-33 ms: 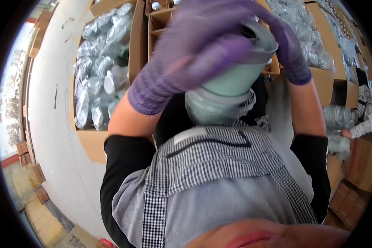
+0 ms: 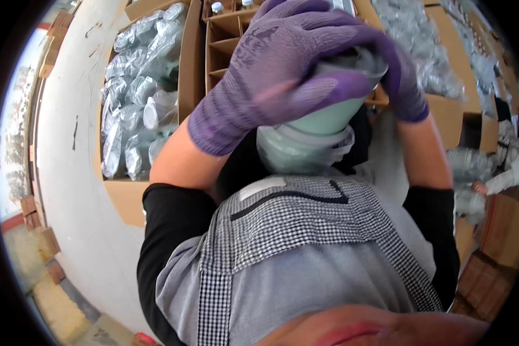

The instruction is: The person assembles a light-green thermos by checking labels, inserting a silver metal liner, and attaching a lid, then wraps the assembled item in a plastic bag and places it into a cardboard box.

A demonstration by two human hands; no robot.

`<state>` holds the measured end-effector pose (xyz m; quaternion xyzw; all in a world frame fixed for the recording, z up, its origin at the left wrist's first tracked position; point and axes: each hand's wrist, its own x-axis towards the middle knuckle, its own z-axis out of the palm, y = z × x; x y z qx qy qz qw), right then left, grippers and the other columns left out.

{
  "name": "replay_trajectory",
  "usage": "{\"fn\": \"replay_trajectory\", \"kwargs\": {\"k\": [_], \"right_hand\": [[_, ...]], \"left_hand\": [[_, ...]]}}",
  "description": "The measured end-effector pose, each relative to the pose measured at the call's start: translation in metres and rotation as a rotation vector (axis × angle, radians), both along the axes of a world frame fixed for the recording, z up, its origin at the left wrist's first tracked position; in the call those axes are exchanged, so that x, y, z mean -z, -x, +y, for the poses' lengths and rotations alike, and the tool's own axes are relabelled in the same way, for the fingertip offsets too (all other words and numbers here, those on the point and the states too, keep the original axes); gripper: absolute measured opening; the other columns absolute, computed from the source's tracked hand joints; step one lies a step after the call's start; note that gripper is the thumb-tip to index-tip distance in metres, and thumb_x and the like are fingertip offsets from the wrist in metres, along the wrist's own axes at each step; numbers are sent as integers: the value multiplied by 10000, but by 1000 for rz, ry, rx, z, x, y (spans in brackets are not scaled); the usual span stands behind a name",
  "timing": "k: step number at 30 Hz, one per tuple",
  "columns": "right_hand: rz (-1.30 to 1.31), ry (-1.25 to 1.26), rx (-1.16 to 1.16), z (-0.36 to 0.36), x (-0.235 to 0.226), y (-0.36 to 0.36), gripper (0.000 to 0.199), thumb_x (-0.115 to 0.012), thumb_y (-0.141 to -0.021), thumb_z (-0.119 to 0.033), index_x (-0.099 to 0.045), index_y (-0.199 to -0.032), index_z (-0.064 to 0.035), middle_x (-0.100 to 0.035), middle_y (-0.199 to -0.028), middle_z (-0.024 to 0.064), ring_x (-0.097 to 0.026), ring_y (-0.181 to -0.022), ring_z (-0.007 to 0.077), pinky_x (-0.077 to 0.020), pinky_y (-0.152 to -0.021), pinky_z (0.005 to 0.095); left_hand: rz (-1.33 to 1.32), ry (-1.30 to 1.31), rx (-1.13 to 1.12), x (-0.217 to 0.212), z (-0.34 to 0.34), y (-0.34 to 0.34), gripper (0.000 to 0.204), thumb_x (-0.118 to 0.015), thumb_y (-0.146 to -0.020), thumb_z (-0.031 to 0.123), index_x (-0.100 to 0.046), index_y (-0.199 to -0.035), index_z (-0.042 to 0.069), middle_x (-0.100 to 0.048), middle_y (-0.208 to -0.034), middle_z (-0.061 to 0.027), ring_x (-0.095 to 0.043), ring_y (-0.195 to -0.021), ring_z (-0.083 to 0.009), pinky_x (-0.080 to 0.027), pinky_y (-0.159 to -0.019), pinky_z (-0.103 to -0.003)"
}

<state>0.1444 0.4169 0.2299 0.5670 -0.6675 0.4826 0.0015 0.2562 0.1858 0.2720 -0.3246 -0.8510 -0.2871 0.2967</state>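
Both my hands wear purple knitted gloves and are wrapped around the upper end of a pale green, round container [image 2: 323,118] in front of my chest. My left hand [image 2: 285,63] lies across its top and near side, thumb along the grey rim. My right hand [image 2: 402,81] curls around the far right side of the rim, its fingertips partly hidden. Clear plastic wrap [image 2: 294,154] surrounds the container's lower part, close to my checked apron [image 2: 294,216]. Most of the opening is covered by my fingers.
At left stands an open cardboard box [image 2: 191,69] full of plastic-wrapped pieces [image 2: 134,95]. A divided carton [image 2: 222,45] with capped bottles [image 2: 217,8] lies beyond my hands. More wrapped pieces [image 2: 429,63] fill a box at right. Another person's hand [image 2: 480,187] shows at far right.
My left hand has come down slightly over the container's rim, and its fingers now hide most of the dark opening that showed before. My right hand has shifted slightly.
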Motion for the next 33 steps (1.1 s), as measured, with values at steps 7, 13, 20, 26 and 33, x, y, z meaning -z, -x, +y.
{"fn": "replay_trajectory", "kwargs": {"k": [7, 13, 20, 26, 33], "right_hand": [[-24, -5, 127, 13, 8, 12, 510, -390, -1059, -354, -573, -1325, 42, -668, -1228, 207, -642, -1146, 326, -486, -1011, 382], [-34, -36, 272, 5, 0, -49, 428, -536, -989, -301, -640, -1195, 59, -668, -1208, 196, -621, -1134, 308, -459, -1000, 385], [-24, -43, 492, 112, 12, -110, 871, -719, -755, -684, -608, -1226, 40, -619, -1222, 193, -569, -1169, 314, -428, -1018, 432], [-505, -56, 668, 181, 56, -177, 1251, -710, -646, -824, -336, -1481, 29, -386, -1493, 186, -411, -1364, 311, -326, -1136, 448], [-424, -61, 454, 169, 37, -160, 1297, -668, -643, -863, -252, -1558, -43, -270, -1593, 224, -293, -1471, 336, -286, -1170, 494]], "left_hand": [[-14, -15, -17, 19, -5, 10, 493, -588, -912, 348, -625, -1292, 35, -602, -1286, -238, -526, -1234, -419, -337, -1092, -523], [-214, -444, 289, 62, -5, 38, 306, -643, -929, 283, -753, -1035, 18, -689, -1109, -204, -649, -1060, -330, -474, -972, -455], [-907, -94, -52, 203, 9, 49, 546, -448, -1026, 502, -548, -1400, 117, -616, -1292, -187, -631, -1167, -287, -508, -974, -379], [-1631, -258, 64, 235, 28, 6, 638, -638, -927, 428, -507, -1416, 39, -644, -1272, -151, -656, -1105, -246, -505, -1002, -351], [-1533, -156, -126, 193, 25, -9, 522, -730, -892, 383, -610, -1292, 70, -692, -1145, -106, -655, -1064, -164, -511, -963, -315]]}}
